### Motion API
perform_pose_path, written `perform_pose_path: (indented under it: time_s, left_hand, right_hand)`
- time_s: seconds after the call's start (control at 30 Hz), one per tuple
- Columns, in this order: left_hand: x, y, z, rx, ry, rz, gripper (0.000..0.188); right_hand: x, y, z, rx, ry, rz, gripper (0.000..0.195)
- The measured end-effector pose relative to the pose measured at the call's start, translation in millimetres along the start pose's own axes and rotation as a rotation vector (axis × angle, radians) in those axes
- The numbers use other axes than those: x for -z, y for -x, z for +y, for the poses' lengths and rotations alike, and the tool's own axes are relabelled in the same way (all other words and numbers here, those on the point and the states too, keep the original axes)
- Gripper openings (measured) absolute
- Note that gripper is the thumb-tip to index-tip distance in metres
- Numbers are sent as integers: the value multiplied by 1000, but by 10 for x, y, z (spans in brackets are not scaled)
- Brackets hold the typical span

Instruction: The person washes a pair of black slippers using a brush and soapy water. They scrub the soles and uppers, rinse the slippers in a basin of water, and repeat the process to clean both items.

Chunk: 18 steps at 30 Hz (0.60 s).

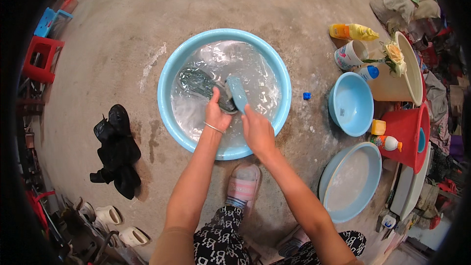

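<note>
A large light-blue plastic basin (170,129) on the concrete floor holds cloudy, sudsy water. Inside it, my left hand (218,112) grips a dark shoe (197,81) by its near end, thumb on top. The far part of the shoe lies in the water at the basin's left. My right hand (258,127) is closed around the handle end of a light-blue brush (237,92). The brush lies against or just beside the shoe's right edge; its bristles are mostly hidden.
Wet black shoes (117,151) lie on the floor at left. At right stand a small blue basin (351,105), a tilted blue tub (349,182), a red bucket (401,132), a yellow bottle (351,31) and a white cup (347,55). A blue cap (307,96) sits nearby.
</note>
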State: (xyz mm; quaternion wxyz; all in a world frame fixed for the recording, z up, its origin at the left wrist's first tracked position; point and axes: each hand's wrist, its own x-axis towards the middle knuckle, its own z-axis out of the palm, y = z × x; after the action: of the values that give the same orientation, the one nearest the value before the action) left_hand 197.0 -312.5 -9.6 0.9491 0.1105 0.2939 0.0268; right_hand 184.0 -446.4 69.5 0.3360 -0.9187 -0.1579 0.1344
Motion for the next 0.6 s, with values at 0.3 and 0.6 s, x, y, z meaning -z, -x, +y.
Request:
perform_pose_path:
  time_s: [0.3,0.6]
  left_hand:
    - [-109,15,-173,65,68,-58,53]
    - [4,-64,-86,-7,121,-43,56]
  right_hand:
    - [-12,-435,349,124,157,18,28]
    - [41,-255,334,125,195,-21,19]
